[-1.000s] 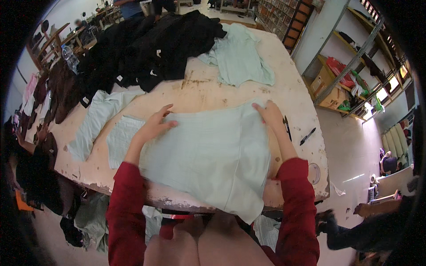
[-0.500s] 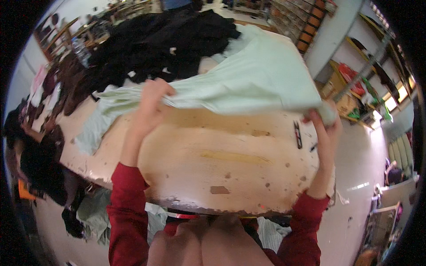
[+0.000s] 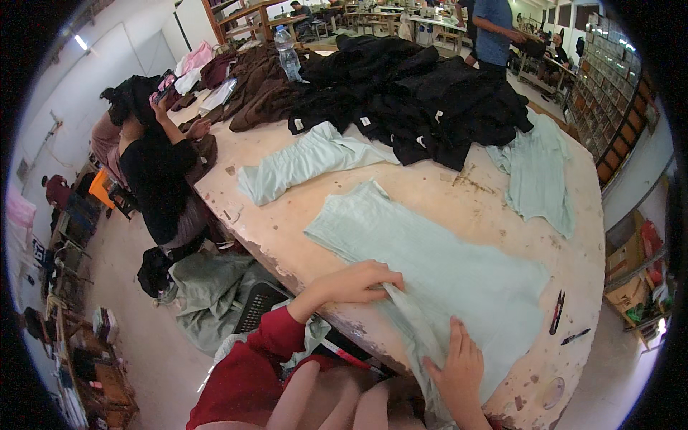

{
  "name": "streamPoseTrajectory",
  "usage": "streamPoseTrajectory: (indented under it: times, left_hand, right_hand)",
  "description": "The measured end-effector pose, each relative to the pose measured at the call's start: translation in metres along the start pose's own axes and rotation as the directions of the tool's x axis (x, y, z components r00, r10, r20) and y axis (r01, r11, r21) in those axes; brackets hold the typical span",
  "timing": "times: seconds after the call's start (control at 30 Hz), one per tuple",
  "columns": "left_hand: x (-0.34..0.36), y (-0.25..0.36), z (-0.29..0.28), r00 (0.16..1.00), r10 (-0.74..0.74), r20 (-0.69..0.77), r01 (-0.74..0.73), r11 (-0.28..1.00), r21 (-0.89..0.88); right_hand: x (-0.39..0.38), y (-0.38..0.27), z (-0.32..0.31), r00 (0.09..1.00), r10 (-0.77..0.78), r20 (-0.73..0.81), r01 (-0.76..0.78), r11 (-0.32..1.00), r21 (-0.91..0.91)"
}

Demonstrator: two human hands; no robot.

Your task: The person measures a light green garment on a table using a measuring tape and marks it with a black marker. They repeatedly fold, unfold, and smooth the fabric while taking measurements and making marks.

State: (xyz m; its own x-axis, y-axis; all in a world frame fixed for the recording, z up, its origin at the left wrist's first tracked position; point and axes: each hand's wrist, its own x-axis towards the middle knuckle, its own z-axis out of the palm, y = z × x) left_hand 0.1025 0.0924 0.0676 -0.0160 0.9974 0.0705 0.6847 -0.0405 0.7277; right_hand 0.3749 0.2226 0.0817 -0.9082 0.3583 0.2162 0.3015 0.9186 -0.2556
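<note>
A pale mint garment (image 3: 474,288) lies spread over the near part of the worn table (image 3: 570,279), its near-left edge rumpled into a fold. My left hand (image 3: 358,283) grips that edge with curled fingers. Lower and to the right, my right hand (image 3: 462,369) rests on the cloth beside the fold with fingers apart. A rolled or folded mint piece (image 3: 301,161) lies beyond, and another (image 3: 534,179) is at the right. Two slim dark tools, apparently pens (image 3: 556,312), lie right of the garment.
Black garments (image 3: 401,86) and brown ones (image 3: 247,97) are heaped at the back around a plastic bottle (image 3: 288,54). A co-worker in black (image 3: 154,186) sits at the left edge. Crumpled cloth (image 3: 204,294) sits below the table. Shelving (image 3: 634,265) stands at the right.
The mint garment, lifted across the table half a second ago, now lies down again, angled differently. Both hands have moved down toward its near edge. The view has swung leftward.
</note>
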Motion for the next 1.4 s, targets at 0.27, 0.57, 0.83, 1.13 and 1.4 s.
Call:
streamPoseTrajectory:
  times: [0.27, 0.57, 0.83, 1.13, 1.4]
  left_hand:
    - [0.017, 0.008, -0.044, 0.997, -0.037, 0.062, 0.046, 0.987, -0.154]
    - [0.106, 0.022, -0.020, 0.702, 0.308, -0.642, 0.115, 0.841, 0.529]
    - [0.090, 0.029, 0.098, 0.962, 0.164, -0.219, -0.096, 0.952, 0.291]
    - [0.097, 0.031, 0.126, 0.980, 0.172, -0.101, -0.098, 0.858, 0.505]
    - [0.090, 0.036, 0.130, 0.989, 0.137, -0.054, -0.081, 0.809, 0.582]
  right_hand:
    - [0.000, 0.062, -0.115, 0.785, 0.155, 0.599, 0.047, 0.951, -0.307]
    - [0.102, 0.101, -0.106, 0.713, 0.066, -0.698, -0.094, 0.996, -0.002]
    - [0.066, 0.121, -0.013, 0.989, 0.121, -0.080, -0.067, 0.872, 0.485]
    - [0.115, 0.158, 0.055, 0.989, 0.140, 0.048, -0.145, 0.979, 0.142]
    - [0.120, 0.152, 0.054, 0.980, 0.191, 0.054, -0.197, 0.968, 0.154]
